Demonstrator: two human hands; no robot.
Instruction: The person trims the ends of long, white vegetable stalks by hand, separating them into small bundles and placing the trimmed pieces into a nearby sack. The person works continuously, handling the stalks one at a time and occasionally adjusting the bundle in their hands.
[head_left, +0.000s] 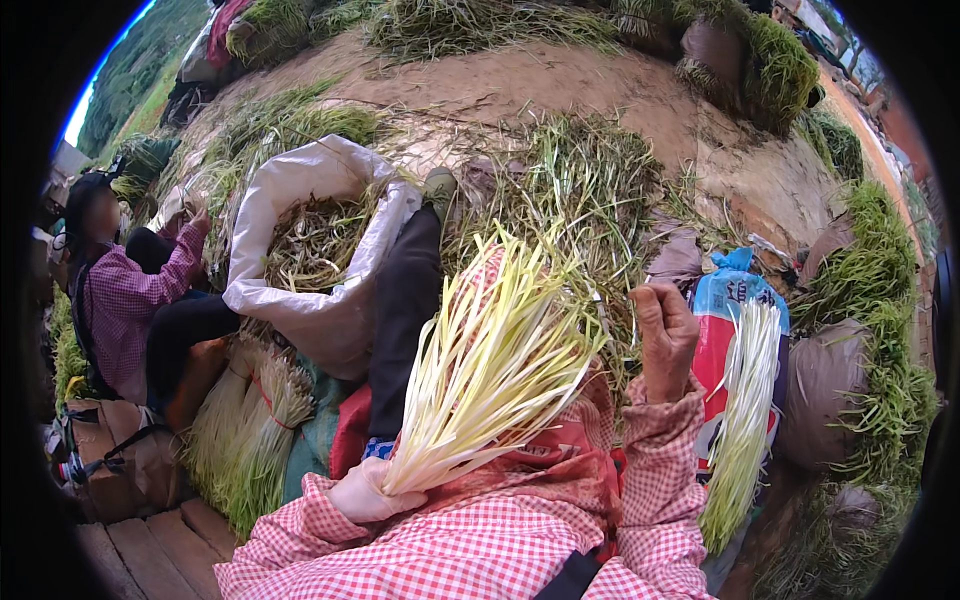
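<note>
My left hand (379, 491), low in the middle and pale as if gloved, grips the white base of a fanned bunch of yellow-green leafy stalks (495, 352), possibly blanched chives. The leaf tips point up and away from me. My right hand (666, 337) is raised to the right of the bunch, apart from it, with its fingers curled in; whether something thin is pinched there cannot be told. Right of that hand, a bundle of pale stalks (746, 412) lies on a blue and red printed sack (709, 352).
An open white woven sack (251, 240) holding dry leaf scraps stands left of my leg. Tied bundles (255, 427) lie below it. Another person (135, 292) in a checked shirt sits at the left. Loose leaves (592, 180) cover the ground ahead; wrapped green bundles (825, 390) line the right.
</note>
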